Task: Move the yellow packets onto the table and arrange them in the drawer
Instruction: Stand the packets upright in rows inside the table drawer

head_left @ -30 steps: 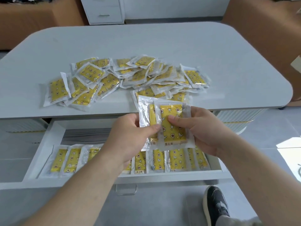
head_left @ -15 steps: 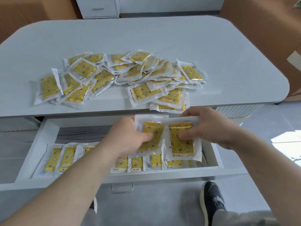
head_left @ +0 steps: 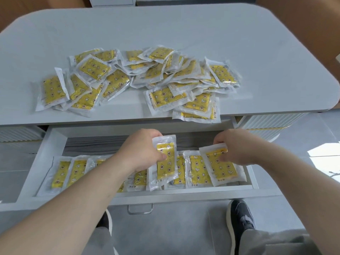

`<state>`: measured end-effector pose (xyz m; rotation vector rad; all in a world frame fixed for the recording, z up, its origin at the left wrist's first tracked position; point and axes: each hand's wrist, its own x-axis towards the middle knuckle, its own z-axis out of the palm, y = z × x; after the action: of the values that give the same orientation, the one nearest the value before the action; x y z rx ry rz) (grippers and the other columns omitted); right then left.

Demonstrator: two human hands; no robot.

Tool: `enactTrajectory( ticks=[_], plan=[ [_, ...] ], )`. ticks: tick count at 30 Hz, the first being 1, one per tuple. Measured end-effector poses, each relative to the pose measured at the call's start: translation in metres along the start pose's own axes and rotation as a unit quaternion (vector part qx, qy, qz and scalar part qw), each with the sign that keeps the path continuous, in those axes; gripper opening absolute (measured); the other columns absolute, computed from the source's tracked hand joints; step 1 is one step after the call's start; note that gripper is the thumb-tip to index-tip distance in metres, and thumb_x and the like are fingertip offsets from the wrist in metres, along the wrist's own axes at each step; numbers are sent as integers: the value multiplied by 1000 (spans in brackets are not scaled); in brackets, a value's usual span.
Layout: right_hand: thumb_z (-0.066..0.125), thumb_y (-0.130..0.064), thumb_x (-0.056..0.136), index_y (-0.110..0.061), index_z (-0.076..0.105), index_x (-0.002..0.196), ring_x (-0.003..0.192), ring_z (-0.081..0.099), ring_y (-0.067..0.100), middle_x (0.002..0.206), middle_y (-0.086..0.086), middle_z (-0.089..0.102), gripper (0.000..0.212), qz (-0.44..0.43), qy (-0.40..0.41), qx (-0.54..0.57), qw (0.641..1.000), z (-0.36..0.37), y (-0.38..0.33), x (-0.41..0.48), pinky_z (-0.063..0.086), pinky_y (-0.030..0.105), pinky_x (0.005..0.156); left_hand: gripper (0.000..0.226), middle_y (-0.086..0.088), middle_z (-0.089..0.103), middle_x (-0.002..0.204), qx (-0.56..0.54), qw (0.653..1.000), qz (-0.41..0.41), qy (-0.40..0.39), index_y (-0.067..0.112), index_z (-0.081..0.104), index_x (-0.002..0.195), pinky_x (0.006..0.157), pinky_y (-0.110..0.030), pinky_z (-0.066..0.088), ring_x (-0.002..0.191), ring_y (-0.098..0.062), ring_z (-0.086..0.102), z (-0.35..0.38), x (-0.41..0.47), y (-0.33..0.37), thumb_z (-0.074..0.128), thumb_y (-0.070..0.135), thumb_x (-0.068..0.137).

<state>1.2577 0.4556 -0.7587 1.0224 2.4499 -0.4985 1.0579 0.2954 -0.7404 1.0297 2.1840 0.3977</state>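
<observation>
1. Your left hand (head_left: pixel 142 150) pinches one yellow packet (head_left: pixel 165 162) over the open drawer (head_left: pixel 55 137).
2. Your right hand (head_left: pixel 234 146) grips another packet (head_left: pixel 221 166) at the row's right end.
3. A loose pile of packets (head_left: pixel 139 80) lies on the table (head_left: pixel 184 30).

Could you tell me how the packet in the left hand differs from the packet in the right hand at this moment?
The left packet is held nearly upright near the drawer's middle; the right packet is tilted at the drawer's right end. The left hand pinches its packet by the side, thumb across the front; the right hand grips its packet at the top. Both are yellow, clear-wrapped, patterned alike, over the drawer's row.
</observation>
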Motion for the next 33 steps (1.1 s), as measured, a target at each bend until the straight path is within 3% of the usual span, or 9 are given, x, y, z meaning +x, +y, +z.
enactTrajectory(
  ticks=[4,8,12,16,21,24,28,33],
  plan=[
    [71,-24,89,-28,64,102,89,60,15,99,-7,65,16,4,-22,-12,1000,10,-3,12,53,34,86,39,11,68,102,10,1000,15,-19,33,65,109,72,-28,52,85,-11,65,2,8,-4,85,20,79],
    [62,-36,93,-28,62,116,103,56,18,101,-9,63,24,14,-11,-139,990,20,-6,23,31,48,110,45,12,71,97,18,999,14,-37,37,65,117,74,-31,55,85,-11,67,4,18,-10,83,18,80],
    [62,-40,90,-31,61,100,121,49,23,109,-3,61,14,15,15,-251,968,28,-8,29,25,53,113,43,9,71,99,15,999,10,-45,33,65,122,74,-30,54,86,-13,67,5,30,-16,79,17,85],
    [57,-27,88,-32,65,117,133,36,27,128,2,54,30,33,4,-282,959,37,-10,36,18,56,115,40,5,71,109,10,998,13,-58,28,65,125,83,-34,56,96,-17,67,10,39,-21,75,16,89],
    [55,-25,88,-32,61,127,139,28,32,135,5,51,40,51,3,-291,955,37,-15,38,6,65,116,39,3,71,111,24,998,3,-64,26,63,129,85,-37,56,98,-18,67,7,42,-31,71,15,92],
    [52,-21,91,-27,60,128,139,30,34,135,7,53,38,38,-4,-286,957,32,-27,34,9,63,116,42,2,69,116,12,999,-10,-50,27,61,132,88,-35,55,103,-20,65,3,41,-37,69,14,93],
    [55,-21,93,-24,59,109,126,42,29,123,4,59,16,1,-7,-235,972,23,-53,28,29,49,113,41,4,70,114,-1,999,-13,-53,28,61,131,84,-32,55,101,-18,66,-1,34,-37,69,14,93],
    [58,-20,96,-24,60,130,125,48,27,130,3,59,34,-33,-23,-157,987,25,-78,17,34,45,109,42,0,69,119,29,997,-37,-65,25,61,131,86,-33,50,105,-21,65,-37,24,-50,71,13,92]
  ],
)
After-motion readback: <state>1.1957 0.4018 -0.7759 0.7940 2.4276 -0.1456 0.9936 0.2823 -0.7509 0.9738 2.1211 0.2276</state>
